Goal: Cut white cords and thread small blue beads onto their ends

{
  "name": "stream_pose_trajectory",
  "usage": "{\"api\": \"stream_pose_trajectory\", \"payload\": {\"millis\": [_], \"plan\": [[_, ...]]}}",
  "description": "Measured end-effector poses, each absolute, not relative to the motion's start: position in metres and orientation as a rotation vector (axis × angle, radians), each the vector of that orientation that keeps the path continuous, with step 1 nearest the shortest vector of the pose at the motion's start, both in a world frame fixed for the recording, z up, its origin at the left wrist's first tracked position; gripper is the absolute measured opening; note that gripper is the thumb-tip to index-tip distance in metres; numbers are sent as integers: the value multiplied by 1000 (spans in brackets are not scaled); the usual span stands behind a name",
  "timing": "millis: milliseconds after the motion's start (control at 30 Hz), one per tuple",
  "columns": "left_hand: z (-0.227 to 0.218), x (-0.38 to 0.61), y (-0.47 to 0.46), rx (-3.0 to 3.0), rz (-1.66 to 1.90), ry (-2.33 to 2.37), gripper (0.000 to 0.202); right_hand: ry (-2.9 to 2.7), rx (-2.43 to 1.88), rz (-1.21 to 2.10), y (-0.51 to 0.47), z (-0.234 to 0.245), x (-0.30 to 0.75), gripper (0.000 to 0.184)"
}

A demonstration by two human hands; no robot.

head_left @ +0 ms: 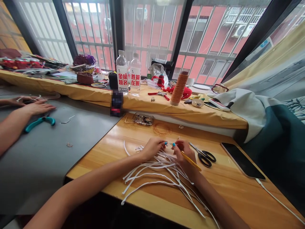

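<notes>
My left hand (153,148) rests on the wooden table (238,190) and pinches a small metal piece at its fingertips, over a bundle of white cords (154,173). My right hand (184,151) is close beside it, fingertips almost touching the left, and holds a thin yellow-handled tool (190,160) that slants back toward my wrist. The cords fan out from under both hands toward the table's front edge.
Black scissors (205,156) lie right of my right hand, a phone (241,160) with a white cable beyond. A bead tray (143,118) and orange wire coil (161,129) sit behind. Another person's hands (30,106) and teal pliers (39,122) are on the grey table at left.
</notes>
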State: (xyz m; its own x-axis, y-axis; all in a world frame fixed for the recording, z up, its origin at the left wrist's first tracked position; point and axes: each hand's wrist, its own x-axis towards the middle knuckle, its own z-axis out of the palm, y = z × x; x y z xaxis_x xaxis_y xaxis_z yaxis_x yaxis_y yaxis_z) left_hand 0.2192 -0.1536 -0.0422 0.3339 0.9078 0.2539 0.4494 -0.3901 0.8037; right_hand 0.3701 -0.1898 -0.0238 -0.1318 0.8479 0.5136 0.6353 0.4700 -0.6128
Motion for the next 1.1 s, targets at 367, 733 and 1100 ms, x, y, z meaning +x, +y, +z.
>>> {"api": "stream_pose_trajectory", "payload": {"millis": [367, 733, 1100], "plan": [[-41, 219, -155, 2068, 985, 1112, 27, -2432, -1141, -345, -176, -22, 397, 29], [-41, 220, -156, 1987, 897, 1055, 31, -2486, -1083, -537, -178, -21, 395, 26], [-42, 220, -155, 1993, 902, 1023, 28, -2433, -1075, -303, -179, -27, 393, 26]]}}
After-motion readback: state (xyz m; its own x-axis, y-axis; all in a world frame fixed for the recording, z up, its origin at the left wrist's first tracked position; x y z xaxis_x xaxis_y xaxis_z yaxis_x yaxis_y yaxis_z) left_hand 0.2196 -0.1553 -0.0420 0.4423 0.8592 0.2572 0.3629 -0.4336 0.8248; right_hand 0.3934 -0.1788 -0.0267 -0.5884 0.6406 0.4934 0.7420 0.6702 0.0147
